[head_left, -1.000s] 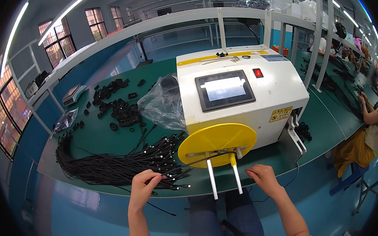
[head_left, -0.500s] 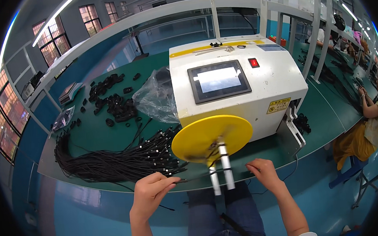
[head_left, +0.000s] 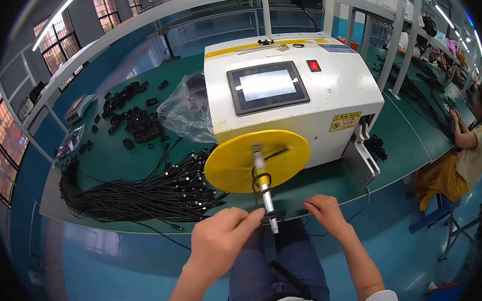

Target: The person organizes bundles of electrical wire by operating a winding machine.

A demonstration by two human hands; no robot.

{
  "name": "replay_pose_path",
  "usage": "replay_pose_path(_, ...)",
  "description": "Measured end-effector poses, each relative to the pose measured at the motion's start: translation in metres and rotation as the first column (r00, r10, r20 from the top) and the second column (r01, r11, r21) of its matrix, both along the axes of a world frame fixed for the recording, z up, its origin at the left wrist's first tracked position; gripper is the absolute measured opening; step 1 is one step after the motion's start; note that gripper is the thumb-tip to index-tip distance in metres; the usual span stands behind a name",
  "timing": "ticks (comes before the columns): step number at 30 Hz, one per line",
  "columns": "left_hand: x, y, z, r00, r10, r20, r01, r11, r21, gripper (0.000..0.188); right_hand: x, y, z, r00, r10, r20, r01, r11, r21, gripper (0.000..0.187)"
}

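In front of the white winding machine (head_left: pixel 326 104), a yellow disc (head_left: pixel 236 167) carries metal posts (head_left: pixel 267 196) that point toward me. Black cable (head_left: pixel 276 213) loops round the posts, with a dark ring of it near their outer end. My left hand (head_left: pixel 222 242) is closed, thumb and fingertips pinched at the cable beside the post end. To the right of the posts, my right hand (head_left: pixel 326 214) is closed with its fingertips together, apart from the disc. Whatever lies between those fingertips is too small to make out.
A thick bundle of black cables (head_left: pixel 133 195) lies left on the green table (head_left: pixel 192 70). Behind it are small black parts (head_left: pixel 140 126) and a clear plastic bag (head_left: pixel 186 109). A metal bracket (head_left: pixel 363 162) stands right of the machine. Another person (head_left: pixel 469 142) sits far right.
The disc and posts have turned, and cable now loops round them. My left hand has moved right, up to the posts. My right hand stays nearly in place.
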State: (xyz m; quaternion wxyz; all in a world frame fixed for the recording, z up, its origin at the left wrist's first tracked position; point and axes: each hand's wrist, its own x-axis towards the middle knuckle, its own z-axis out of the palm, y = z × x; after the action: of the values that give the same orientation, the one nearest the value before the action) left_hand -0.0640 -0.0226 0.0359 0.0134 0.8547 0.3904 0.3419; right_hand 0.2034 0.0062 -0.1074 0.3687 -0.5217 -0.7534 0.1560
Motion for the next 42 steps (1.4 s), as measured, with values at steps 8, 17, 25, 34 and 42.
replay_pose_path(8, 0.038, 0.0, -0.002, 0.99, -0.101, -0.095, 0.108, 0.991, 0.078, 0.028, -0.004, -0.01, 0.016, 0.989, 0.019, -0.148, -0.031, 0.996, -0.08, 0.008)
replay_pose_path(17, 0.035, -0.004, -0.03, 0.992, -0.047, 0.118, 0.019, 0.974, 0.225, 0.03, -0.051, -0.034, 0.087, 0.794, 0.206, -0.573, -0.196, 0.977, 0.08, 0.018)
replay_pose_path(25, 0.024, -0.01, -0.044, 0.853, 0.071, 0.517, 0.048, 0.976, -0.214, 0.025, -0.055, -0.024, 0.093, 0.838, 0.3, -0.455, -0.259, 0.954, 0.151, 0.021)
replay_pose_path(34, 0.022, -0.02, -0.057, 0.653, 0.172, 0.738, 0.116, 0.94, -0.321, 0.021, -0.053, -0.019, 0.111, 0.928, 0.363, -0.082, -0.336, 0.912, 0.236, 0.027)
replay_pose_path(42, 0.024, -0.013, -0.049, 0.888, 0.063, 0.456, -0.039, 0.997, -0.061, 0.025, -0.053, -0.022, 0.105, 0.943, 0.33, 0.04, -0.321, 0.872, 0.371, 0.029)
